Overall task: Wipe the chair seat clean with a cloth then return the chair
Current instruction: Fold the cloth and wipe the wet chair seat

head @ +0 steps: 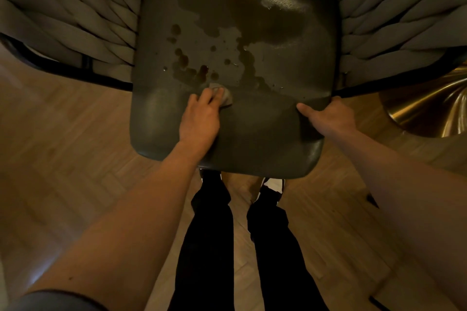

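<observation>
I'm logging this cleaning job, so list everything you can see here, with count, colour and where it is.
chair seat: one, dark, centre of view
spill: brown puddle and drops, middle and far part of the seat
cloth: one, grey, at the spill's near edge
woven armrests: two, beige, either side of the seat
floor: wood, brown, beneath
metal base: one, brass, right of the chair
legs: two, black trousers, below the seat
left hand: grips the cloth
right hand: holds the seat's right edge

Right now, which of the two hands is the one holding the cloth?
The left hand: its fingers press a small grey cloth onto the seat just below the dark spill. The right hand only grips the seat's right edge, with no cloth.
</observation>
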